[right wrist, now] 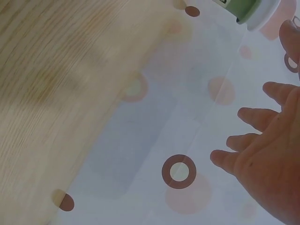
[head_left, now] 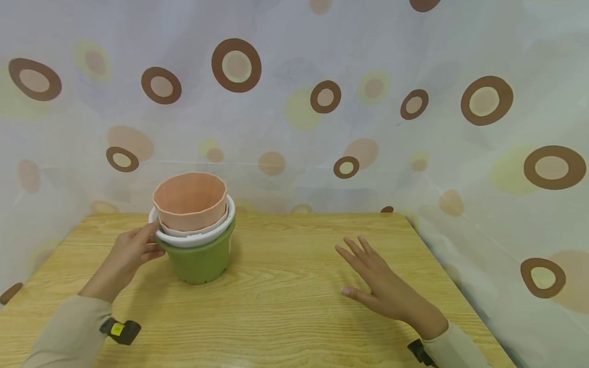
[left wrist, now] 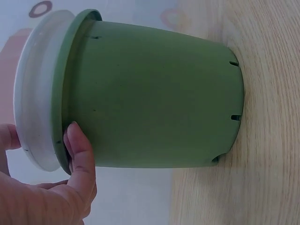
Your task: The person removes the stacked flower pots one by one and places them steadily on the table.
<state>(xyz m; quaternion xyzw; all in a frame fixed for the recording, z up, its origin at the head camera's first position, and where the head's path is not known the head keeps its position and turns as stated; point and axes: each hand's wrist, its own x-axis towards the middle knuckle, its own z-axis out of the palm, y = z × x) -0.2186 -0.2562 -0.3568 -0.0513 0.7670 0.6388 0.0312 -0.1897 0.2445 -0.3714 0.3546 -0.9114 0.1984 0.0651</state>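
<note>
Toward the left of the table stands a stack of nested flower pots. The outermost is a green pot (head_left: 198, 263), and a white pot (head_left: 193, 241) with a wide rim sits in it. A peach pot (head_left: 190, 199) with a faceted rim tops the stack, above a thin pale edge. My left hand (head_left: 131, 250) grips the stack at its rim from the left side. In the left wrist view, fingertips (left wrist: 77, 136) lie under the green lip, with the thumb against the white rim. On the right, my right hand (head_left: 379, 281) is over the table with spread fingers, holding nothing.
A wood-grain table (head_left: 285, 317) extends under both hands. Behind it and along its right side hangs a pale sheet (head_left: 276, 117) with brown rings and peach spots. Dark wrist cameras are strapped at both sleeves.
</note>
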